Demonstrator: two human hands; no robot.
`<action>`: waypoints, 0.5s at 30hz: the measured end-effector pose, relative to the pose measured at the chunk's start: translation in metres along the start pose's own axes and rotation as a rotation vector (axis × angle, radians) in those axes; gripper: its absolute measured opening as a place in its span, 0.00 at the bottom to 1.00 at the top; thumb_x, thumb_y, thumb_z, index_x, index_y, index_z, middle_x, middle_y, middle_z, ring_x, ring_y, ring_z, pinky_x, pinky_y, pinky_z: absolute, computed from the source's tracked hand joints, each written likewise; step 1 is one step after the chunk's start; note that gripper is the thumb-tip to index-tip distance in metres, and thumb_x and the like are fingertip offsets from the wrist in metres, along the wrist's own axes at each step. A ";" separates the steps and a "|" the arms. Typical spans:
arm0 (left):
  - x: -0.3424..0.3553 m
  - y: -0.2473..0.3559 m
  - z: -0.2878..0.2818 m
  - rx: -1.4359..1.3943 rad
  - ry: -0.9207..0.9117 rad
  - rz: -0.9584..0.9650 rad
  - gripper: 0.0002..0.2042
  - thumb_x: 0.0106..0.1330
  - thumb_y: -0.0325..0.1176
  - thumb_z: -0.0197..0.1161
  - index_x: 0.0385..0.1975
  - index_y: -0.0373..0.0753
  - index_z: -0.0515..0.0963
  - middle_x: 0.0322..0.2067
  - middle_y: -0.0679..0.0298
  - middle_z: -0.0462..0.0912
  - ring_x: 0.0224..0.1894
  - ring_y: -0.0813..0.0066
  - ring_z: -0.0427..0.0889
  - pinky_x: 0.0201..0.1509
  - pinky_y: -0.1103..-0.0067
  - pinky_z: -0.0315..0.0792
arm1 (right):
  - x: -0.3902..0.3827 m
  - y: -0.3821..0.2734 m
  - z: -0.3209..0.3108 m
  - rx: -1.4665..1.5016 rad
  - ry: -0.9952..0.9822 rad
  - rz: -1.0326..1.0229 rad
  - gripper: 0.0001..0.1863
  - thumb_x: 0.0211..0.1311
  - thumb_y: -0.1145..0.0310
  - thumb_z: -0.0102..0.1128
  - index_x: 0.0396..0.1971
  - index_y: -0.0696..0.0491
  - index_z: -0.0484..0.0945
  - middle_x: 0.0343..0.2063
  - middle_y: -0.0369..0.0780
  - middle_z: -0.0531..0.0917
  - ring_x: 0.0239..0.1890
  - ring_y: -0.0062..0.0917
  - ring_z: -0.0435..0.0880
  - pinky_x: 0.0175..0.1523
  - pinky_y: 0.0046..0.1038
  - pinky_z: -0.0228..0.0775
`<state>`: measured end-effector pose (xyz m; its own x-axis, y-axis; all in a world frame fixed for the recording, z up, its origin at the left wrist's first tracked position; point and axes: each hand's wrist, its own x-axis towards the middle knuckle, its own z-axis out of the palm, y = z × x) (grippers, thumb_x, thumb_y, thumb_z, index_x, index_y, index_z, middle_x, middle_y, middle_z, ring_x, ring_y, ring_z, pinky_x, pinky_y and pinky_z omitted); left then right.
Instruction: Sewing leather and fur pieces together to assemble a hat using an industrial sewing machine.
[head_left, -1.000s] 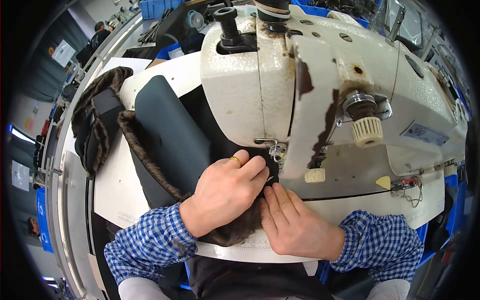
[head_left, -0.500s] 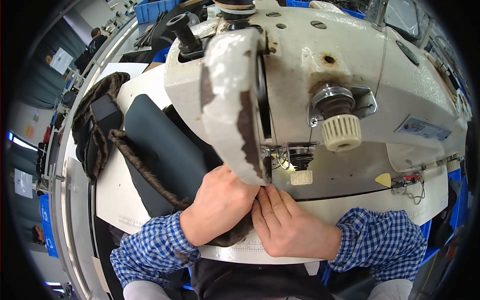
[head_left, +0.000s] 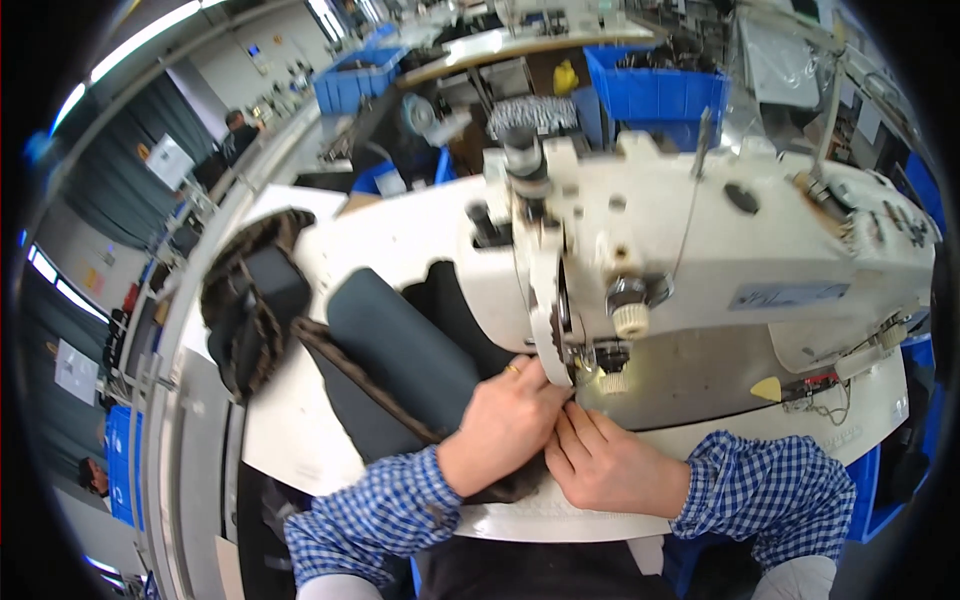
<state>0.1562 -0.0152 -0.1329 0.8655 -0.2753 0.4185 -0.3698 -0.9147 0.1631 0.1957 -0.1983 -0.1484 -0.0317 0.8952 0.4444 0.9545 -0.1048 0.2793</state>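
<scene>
Beneath the sewing machine (head_left: 690, 245) on the bench (head_left: 285, 445), the fur-trimmed dark piece (head_left: 400, 330) looks light, soft and floppy, probably best held by its near edge, where the left hand (head_left: 508, 420) curls closed on it and the right hand (head_left: 615, 462) bunches alongside, its grip unclear.

The sewing machine (head_left: 700, 255) stands on the worktable (head_left: 300, 445), with the workpiece (head_left: 400, 345) lying to its left. Before the machine's needle end, the left hand (head_left: 510, 420) sits on the workpiece's near end — the right hand (head_left: 615, 465) just beside it — while a fabric bundle (head_left: 275, 280) lies farther left. Behind stand a left bin (head_left: 350, 90) and a right bin (head_left: 660, 98).
</scene>
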 end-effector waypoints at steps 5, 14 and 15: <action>-0.010 -0.005 -0.027 -0.006 -0.200 -0.038 0.19 0.54 0.27 0.67 0.48 0.36 0.80 0.44 0.56 0.82 0.49 0.59 0.81 0.57 0.68 0.73 | -0.004 0.004 0.010 0.062 0.071 -0.015 0.18 0.53 0.64 0.58 0.38 0.61 0.83 0.44 0.52 0.85 0.50 0.42 0.83 0.61 0.39 0.74; -0.004 -0.044 -0.119 0.608 -0.210 0.266 0.03 0.55 0.30 0.62 0.24 0.39 0.79 0.26 0.64 0.78 0.37 0.65 0.79 0.61 0.68 0.70 | 0.090 -0.032 0.010 0.619 -0.261 0.076 0.25 0.63 0.56 0.63 0.54 0.58 0.77 0.60 0.50 0.75 0.65 0.46 0.71 0.66 0.41 0.67; 0.013 -0.025 -0.118 0.642 -0.205 0.274 0.05 0.54 0.33 0.63 0.23 0.40 0.78 0.27 0.65 0.79 0.35 0.69 0.79 0.45 0.74 0.72 | 0.105 -0.038 0.012 0.722 -0.448 0.120 0.24 0.66 0.58 0.61 0.55 0.58 0.76 0.62 0.47 0.74 0.65 0.44 0.71 0.68 0.42 0.66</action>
<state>0.1366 0.0389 -0.0264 0.8393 -0.5119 0.1831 -0.3657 -0.7808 -0.5065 0.1596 -0.0953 -0.1228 0.0564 0.9983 0.0162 0.9039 -0.0441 -0.4255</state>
